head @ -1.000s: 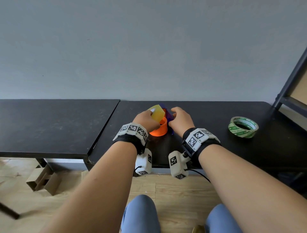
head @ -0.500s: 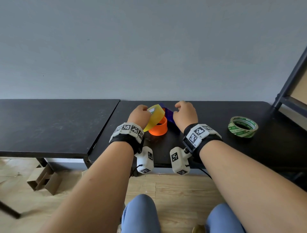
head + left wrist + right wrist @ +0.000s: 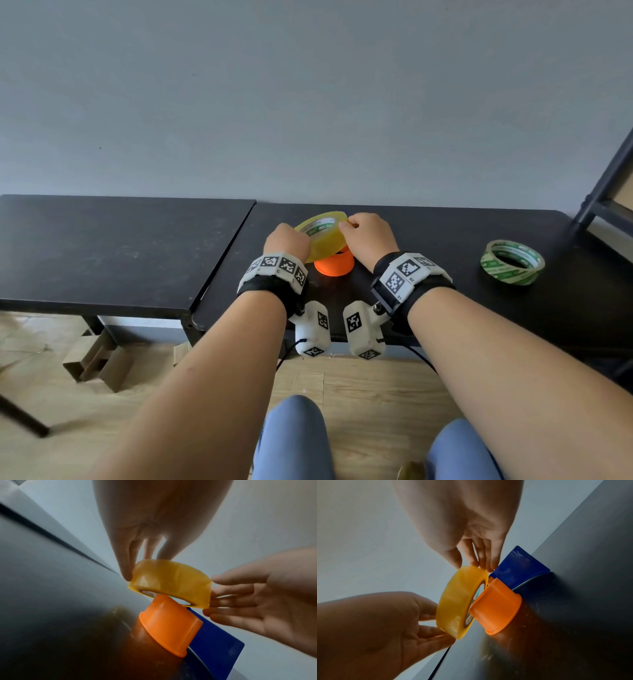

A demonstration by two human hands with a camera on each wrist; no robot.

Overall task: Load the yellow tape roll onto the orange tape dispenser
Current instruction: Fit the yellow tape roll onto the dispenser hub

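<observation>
The yellow tape roll [image 3: 323,236] hangs tilted just over the orange tape dispenser [image 3: 335,265], which stands on the black table [image 3: 428,246]. My left hand [image 3: 287,240] pinches the roll's left rim and my right hand [image 3: 368,236] pinches its right rim. In the left wrist view the roll [image 3: 171,582] rests its lower edge on top of the orange drum [image 3: 169,624], with the core hole partly over it. The right wrist view shows the roll [image 3: 458,600] leaning against the drum [image 3: 496,605]. A blue plate [image 3: 520,566] stands up behind the drum.
A green tape roll [image 3: 512,262] lies flat on the table to the right. A second black table [image 3: 102,253] adjoins on the left. A dark metal shelf frame [image 3: 606,192] stands at the far right. Cardboard pieces [image 3: 99,359] lie on the wooden floor.
The left hand has brought the yellow roll from beside the dispenser to above the orange drum. The right hand left the blue plate and took hold of the roll's right rim.
</observation>
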